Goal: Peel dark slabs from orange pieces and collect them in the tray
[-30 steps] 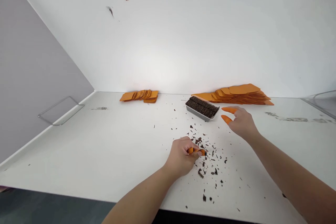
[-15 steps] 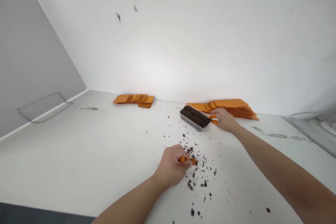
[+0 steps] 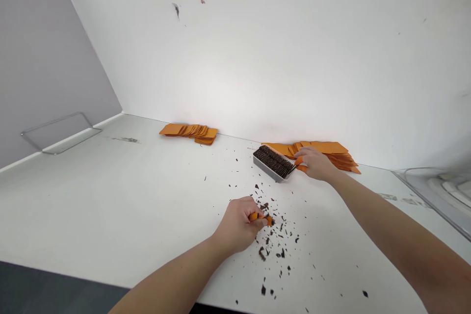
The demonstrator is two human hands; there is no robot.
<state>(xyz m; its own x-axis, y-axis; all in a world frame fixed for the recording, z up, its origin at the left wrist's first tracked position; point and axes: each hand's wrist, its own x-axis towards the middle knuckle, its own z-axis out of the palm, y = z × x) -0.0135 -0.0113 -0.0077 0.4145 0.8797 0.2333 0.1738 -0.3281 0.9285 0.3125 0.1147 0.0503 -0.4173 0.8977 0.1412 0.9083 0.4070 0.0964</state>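
White tabletop [image 3: 140, 196] | left hand [image 3: 239, 224]: jagged flakes [image 3: 262, 254] | right hand [image 3: 317, 163]: thin dark strips [image 3: 274, 161]

White wall [image 3: 294, 49]; grey side panel [image 3: 44, 49]

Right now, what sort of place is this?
Probably a workshop or hand-packing bench: a white worktop scattered with dark scraps, a tray filled with dark strips, and stacks of orange pieces beside the wall.
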